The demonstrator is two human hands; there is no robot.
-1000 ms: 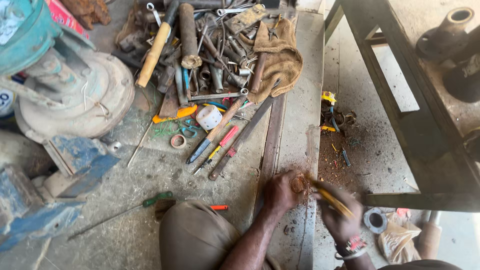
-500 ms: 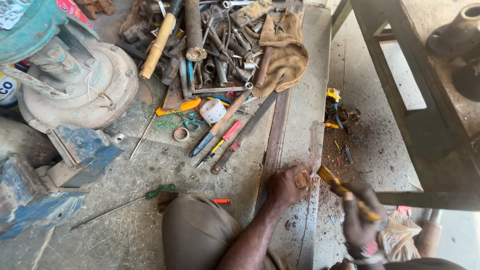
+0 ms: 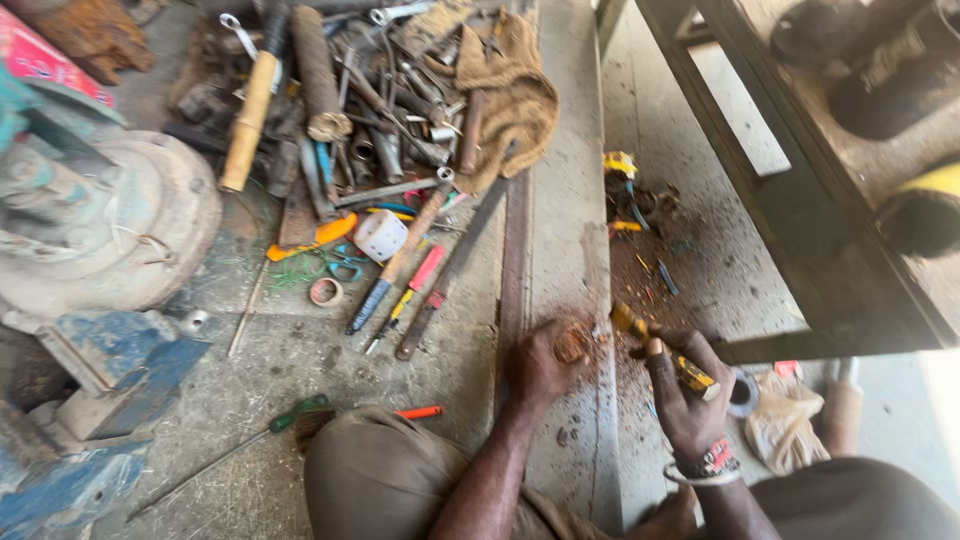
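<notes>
While the head camera looks down over a gritty concrete step [image 3: 560,250], the left hand [image 3: 540,365] curls its fingers tight around a small rusty round piece [image 3: 572,345], pinning it against the step's surface amid reddish dust. The forearm runs up from below, past a bent knee [image 3: 380,480]. Just right of the rusty piece, the right hand [image 3: 685,385] is closed in a fist on a yellow-handled tool [image 3: 665,350], whose tip slants toward the piece; the wrist wears a beaded band [image 3: 705,465]. Farther up the step from the hands lies a heap of wrenches and screwdrivers [image 3: 380,130] beside a brown cloth [image 3: 510,100].
</notes>
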